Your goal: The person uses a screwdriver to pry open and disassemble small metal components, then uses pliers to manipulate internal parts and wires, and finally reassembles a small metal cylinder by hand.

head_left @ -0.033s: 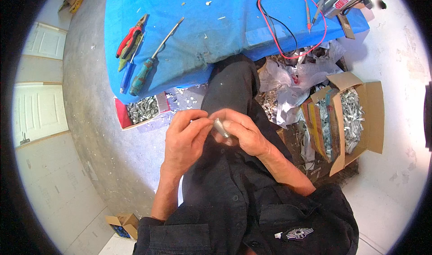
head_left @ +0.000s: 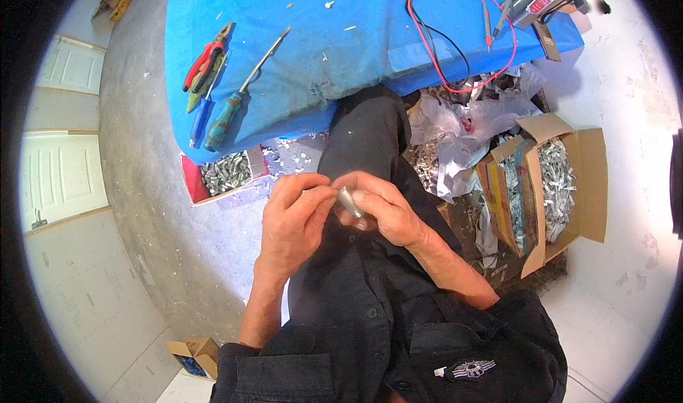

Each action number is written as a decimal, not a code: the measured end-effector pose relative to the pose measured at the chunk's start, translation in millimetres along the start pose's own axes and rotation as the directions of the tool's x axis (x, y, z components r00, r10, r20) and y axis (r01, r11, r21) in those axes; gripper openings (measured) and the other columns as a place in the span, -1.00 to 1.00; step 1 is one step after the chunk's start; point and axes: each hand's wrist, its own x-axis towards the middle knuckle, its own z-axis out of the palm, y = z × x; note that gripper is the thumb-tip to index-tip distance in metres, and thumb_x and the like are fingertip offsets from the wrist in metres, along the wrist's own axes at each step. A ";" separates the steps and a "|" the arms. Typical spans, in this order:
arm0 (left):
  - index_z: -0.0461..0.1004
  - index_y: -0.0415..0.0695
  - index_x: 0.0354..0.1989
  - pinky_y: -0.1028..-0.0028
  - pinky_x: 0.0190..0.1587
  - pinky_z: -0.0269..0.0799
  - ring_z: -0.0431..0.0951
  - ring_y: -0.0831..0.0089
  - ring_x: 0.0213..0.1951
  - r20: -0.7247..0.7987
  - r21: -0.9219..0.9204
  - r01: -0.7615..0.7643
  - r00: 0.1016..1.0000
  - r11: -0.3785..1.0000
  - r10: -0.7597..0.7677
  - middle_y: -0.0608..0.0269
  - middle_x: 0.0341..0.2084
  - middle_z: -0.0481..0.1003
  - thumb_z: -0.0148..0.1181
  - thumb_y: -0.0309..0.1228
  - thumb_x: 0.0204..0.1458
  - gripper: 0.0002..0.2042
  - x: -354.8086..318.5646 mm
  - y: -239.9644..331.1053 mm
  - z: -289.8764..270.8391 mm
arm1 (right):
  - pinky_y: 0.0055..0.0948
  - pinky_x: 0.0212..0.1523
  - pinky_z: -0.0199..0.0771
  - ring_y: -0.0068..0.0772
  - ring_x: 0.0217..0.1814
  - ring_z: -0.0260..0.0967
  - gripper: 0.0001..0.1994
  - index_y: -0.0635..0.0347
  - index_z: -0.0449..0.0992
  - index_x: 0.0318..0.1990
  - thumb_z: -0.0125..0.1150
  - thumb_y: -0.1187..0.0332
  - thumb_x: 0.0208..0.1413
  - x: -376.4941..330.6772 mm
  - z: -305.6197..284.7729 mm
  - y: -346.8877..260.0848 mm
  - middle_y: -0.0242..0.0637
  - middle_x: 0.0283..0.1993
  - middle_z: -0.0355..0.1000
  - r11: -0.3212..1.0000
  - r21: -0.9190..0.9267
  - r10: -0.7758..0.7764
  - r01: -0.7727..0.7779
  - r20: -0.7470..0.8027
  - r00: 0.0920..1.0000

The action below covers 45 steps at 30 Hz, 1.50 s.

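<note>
Above my lap, my right hand (head_left: 390,209) holds a small silvery-grey cylinder (head_left: 348,202) between thumb and curled fingers. The cylinder is tilted, and its lower end narrows to a small tip. My left hand (head_left: 290,214) is closed in a pinch, with thumb and forefinger meeting right at the cylinder's upper end. Whatever lies in that pinch is too small or too hidden to make out.
Red-handled pliers (head_left: 206,65), a blue-handled screwdriver (head_left: 201,122) and a green-handled screwdriver (head_left: 228,118) lie on the blue-covered table (head_left: 299,54). Red and black test leads (head_left: 488,29) lie by a metal cup (head_left: 542,1). Boxes of metal parts stand below left (head_left: 226,174) and right (head_left: 558,189).
</note>
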 end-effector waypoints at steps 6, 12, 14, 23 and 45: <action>0.51 -0.23 -0.24 0.20 -0.13 0.50 0.55 0.06 -0.18 0.023 0.036 -0.026 0.999 0.999 0.025 0.09 -0.21 0.55 0.27 -0.66 0.01 -0.84 -1.3 2.4 5.4 | -0.60 -0.31 0.36 -0.68 -0.33 0.33 -0.67 0.34 0.48 0.15 -0.02 0.30 0.42 -0.2 0.3 -0.6 -0.39 -0.27 0.49 0.986 -0.164 0.008 -0.009 -0.010 1.000; 0.47 -0.24 -0.25 0.19 -0.14 0.50 0.55 0.03 -0.21 0.010 0.051 0.003 1.000 0.999 -0.004 0.06 -0.22 0.54 0.25 -0.68 0.00 -0.83 -5.6 1.7 8.1 | -0.50 -0.18 0.44 -0.59 -0.25 0.40 -0.67 0.40 0.48 0.14 0.03 0.31 0.43 -0.8 2.3 2.6 -0.37 -0.27 0.51 0.962 -0.257 -0.095 0.096 0.018 0.995; 0.48 -0.24 -0.25 0.21 -0.14 0.51 0.56 0.02 -0.20 0.005 0.037 0.040 0.999 0.999 -0.040 0.05 -0.22 0.54 0.26 -0.68 -0.01 -0.83 -6.7 0.5 8.3 | -0.51 -0.21 0.43 -0.61 -0.27 0.39 -0.66 0.39 0.48 0.16 0.02 0.29 0.44 -0.8 1.6 1.7 -0.36 -0.28 0.51 0.959 -0.267 -0.093 0.097 0.028 0.995; 0.62 -0.21 -0.16 0.32 -0.13 0.54 0.61 0.17 -0.12 0.053 -0.120 0.139 0.990 0.983 -0.133 0.08 -0.13 0.60 0.44 -0.58 -0.06 -0.74 -3.9 4.6 -6.7 | -0.60 -0.34 0.35 -0.68 -0.37 0.31 -0.61 0.32 0.49 0.20 -0.07 0.20 0.49 0.7 0.5 1.7 -0.44 -0.33 0.49 0.985 -0.171 -0.020 0.020 0.006 1.000; 0.53 -0.21 -0.26 0.21 -0.16 0.51 0.57 0.07 -0.20 0.091 0.071 0.034 0.995 0.997 -0.040 0.11 -0.25 0.57 0.33 -0.58 0.04 -0.87 -7.1 -1.5 -2.4 | -0.26 -0.28 0.44 -0.32 -0.38 0.42 -0.75 0.35 0.44 -0.20 0.05 0.29 0.43 3.4 3.3 -0.9 -0.12 -0.42 0.45 0.849 -0.499 -0.158 0.171 0.069 0.985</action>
